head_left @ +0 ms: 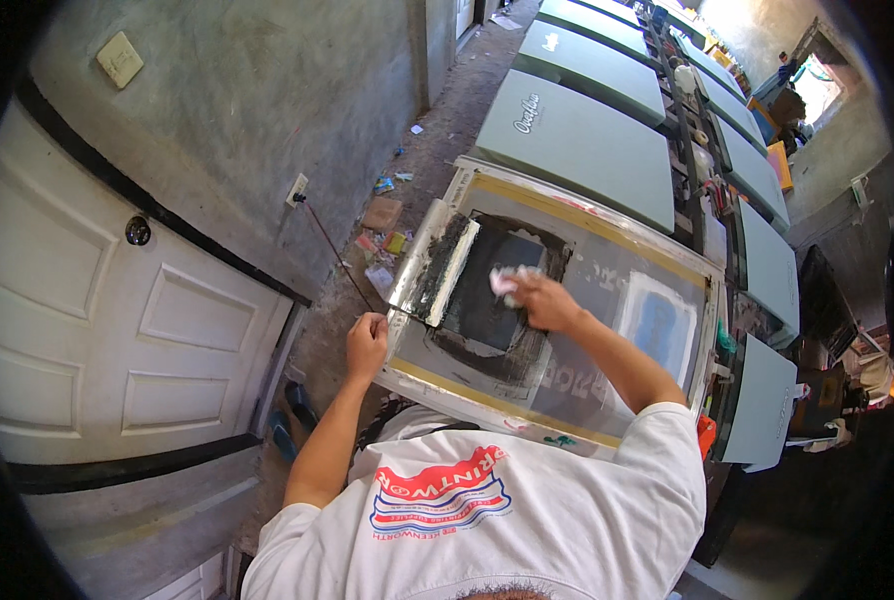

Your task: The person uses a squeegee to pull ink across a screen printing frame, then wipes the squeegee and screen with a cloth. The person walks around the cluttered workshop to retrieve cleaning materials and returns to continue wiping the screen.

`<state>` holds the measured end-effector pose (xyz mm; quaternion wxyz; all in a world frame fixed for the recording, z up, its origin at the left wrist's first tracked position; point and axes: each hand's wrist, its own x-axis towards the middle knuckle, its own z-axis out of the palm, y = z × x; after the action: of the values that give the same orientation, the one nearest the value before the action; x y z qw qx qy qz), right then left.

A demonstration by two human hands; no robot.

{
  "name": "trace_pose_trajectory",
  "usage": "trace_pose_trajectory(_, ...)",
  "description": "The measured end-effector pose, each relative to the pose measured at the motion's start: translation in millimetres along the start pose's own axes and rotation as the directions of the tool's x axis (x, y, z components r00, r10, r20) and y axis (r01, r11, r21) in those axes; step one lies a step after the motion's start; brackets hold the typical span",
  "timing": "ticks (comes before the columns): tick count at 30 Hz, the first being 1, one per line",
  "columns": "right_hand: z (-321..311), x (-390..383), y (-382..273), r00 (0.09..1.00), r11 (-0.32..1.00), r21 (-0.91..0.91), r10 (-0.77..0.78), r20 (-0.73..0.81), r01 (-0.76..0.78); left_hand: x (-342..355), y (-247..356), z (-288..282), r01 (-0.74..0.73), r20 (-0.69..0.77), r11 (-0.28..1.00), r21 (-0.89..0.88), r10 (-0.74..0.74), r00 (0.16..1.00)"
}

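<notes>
A screen-printing frame [715, 300] with yellow tape along its inner edges lies flat in front of me. My right hand [543, 300] is closed around a crumpled pink-and-white rag [507, 283], over a dark, ink-stained patch [477, 300] of the mesh. A squeegee [434, 265], smeared with black ink and with a cream blade edge, rests across the left end of the frame. Below it, my left hand [367, 345] has its fingers curled at the frame's left edge; the fingertips are partly hidden. Right of the dark patch is a blue stencil area [657, 325] bordered in white.
Rows of pale green printed panels [577, 140] run away beyond the frame and along the right. A white door [117, 290] and grey wall stand at the left. A cord hangs from a wall outlet [297, 190]. Scraps and a brick [382, 214] lie on the floor.
</notes>
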<state>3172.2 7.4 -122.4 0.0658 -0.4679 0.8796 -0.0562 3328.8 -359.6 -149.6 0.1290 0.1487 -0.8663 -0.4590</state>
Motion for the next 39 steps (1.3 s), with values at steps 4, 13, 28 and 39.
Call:
trace_pose_trajectory(4, 6, -1, -22, 0.986, 0.986, 0.001, 0.164, -0.031, -0.164, -1, -1, 0, 0.022, 0.006, 1.0, 0.0, -0.022, 1.0)
trace_pose_trajectory(13, -8, 0, -6, 0.998, 0.999, 0.028, -0.02, -0.058, 0.021, -1, -10, 5, 0.062, 0.005, 0.997, -0.045, -0.062, 0.998)
trace_pose_trajectory(28, -1, 2, -27, 0.977, 0.978, 0.091, 0.194, -0.094, -0.185, -2, -7, 1, 0.007, -0.014, 0.999, -0.038, -0.008, 1.0)
trace_pose_trajectory(39, 6, 9, -21, 0.983, 0.984, 0.039, 0.175, -0.059, -0.173, -1, -7, 2, 0.022, 0.0, 0.999, -0.035, -0.022, 1.0)
